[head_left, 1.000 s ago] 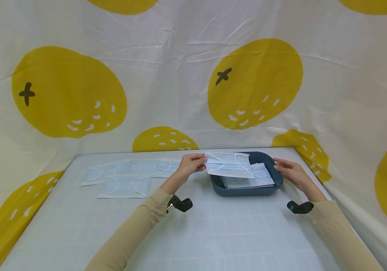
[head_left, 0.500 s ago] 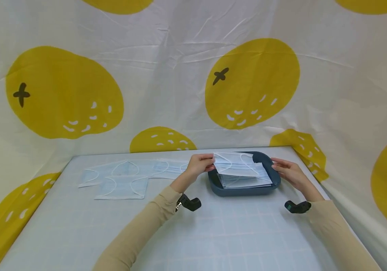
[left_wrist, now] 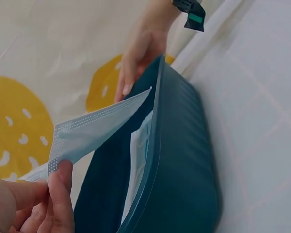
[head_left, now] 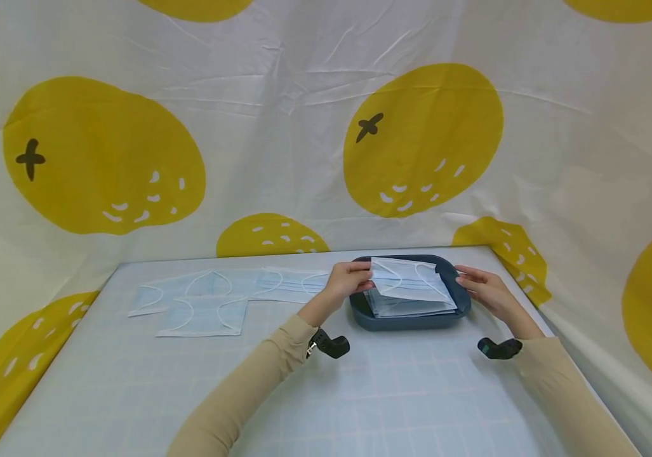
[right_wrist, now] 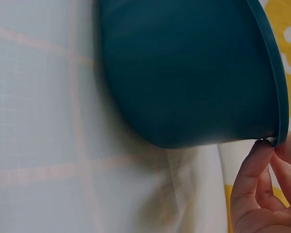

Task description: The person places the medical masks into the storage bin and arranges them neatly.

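A pale blue face mask [head_left: 408, 277] with white ear loops is held over the dark blue bin [head_left: 417, 324]. My left hand [head_left: 345, 284] pinches its left edge between thumb and fingers. In the left wrist view the mask [left_wrist: 94, 130] slants from those fingers to the bin's inside, its far end at the wall. Beneath it lies a stack of masks [head_left: 408, 308] in the bin, partly covered. At the bin's right end my right hand [head_left: 491, 293] pinches the rim, seen close in the right wrist view with thumb and fingers [right_wrist: 253, 170] on the rim's corner.
More masks lie flat and partly overlapping at the left of the table [head_left: 303, 393], a near one [head_left: 206, 316] in front of others [head_left: 291, 284]. A white curtain [head_left: 280, 146] with yellow fruit prints hangs behind the table's back edge.
My left hand has moved right with the mask, which now lies further over the bin and covers more of the stack. The right hand stays at the rim.
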A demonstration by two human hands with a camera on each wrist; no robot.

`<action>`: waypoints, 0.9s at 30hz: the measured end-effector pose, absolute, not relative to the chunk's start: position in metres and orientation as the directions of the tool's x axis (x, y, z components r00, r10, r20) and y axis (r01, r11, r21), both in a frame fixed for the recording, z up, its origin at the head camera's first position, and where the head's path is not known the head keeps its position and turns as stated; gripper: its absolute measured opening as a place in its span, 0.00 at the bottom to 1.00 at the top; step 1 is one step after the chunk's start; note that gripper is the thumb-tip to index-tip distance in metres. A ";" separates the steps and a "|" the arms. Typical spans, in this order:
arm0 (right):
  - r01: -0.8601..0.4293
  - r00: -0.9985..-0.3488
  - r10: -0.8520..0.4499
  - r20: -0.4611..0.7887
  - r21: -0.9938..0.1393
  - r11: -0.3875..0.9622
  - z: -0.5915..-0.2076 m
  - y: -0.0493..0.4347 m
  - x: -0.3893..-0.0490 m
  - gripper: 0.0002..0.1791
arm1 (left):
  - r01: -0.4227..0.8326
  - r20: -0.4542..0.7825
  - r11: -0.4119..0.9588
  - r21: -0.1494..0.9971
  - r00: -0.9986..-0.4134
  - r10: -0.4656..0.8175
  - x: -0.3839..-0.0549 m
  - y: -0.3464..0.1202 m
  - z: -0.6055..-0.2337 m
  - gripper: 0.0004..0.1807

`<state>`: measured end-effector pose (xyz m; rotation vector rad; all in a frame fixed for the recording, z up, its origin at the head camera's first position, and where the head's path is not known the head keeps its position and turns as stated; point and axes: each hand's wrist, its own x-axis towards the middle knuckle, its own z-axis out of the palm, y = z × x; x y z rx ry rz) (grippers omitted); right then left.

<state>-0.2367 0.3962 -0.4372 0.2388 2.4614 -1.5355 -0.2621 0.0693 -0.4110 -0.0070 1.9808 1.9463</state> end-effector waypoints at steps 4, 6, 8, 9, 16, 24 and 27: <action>0.268 -0.958 0.027 -0.285 -0.860 0.434 -0.436 0.395 -0.236 0.36 | -0.256 -0.258 0.044 0.966 -0.933 0.249 -0.262 0.074 -0.413 0.16; 0.269 -0.958 0.028 -0.285 -0.861 0.432 -0.435 0.394 -0.235 0.36 | -0.256 -0.259 0.045 0.966 -0.934 0.248 -0.262 0.076 -0.413 0.16; 0.270 -0.958 0.030 -0.285 -0.863 0.426 -0.434 0.394 -0.235 0.36 | -0.250 -0.254 0.047 0.967 -0.936 0.243 -0.262 0.078 -0.415 0.16; 0.274 -0.957 0.034 -0.287 -0.866 0.419 -0.434 0.393 -0.235 0.35 | -0.248 -0.251 0.046 0.968 -0.938 0.240 -0.261 0.079 -0.415 0.16; 0.280 -0.956 0.040 -0.290 -0.863 0.421 -0.434 0.393 -0.236 0.35 | -0.236 -0.234 0.017 0.972 -0.947 0.219 -0.259 0.086 -0.416 0.16; 0.269 -0.959 0.032 -0.281 -0.869 0.416 -0.436 0.397 -0.236 0.36 | -0.233 -0.232 0.019 0.972 -0.948 0.219 -0.258 0.093 -0.416 0.14; 0.265 -0.961 0.034 -0.276 -0.870 0.416 -0.436 0.397 -0.236 0.36 | -0.227 -0.229 0.034 0.973 -0.950 0.213 -0.256 0.093 -0.417 0.14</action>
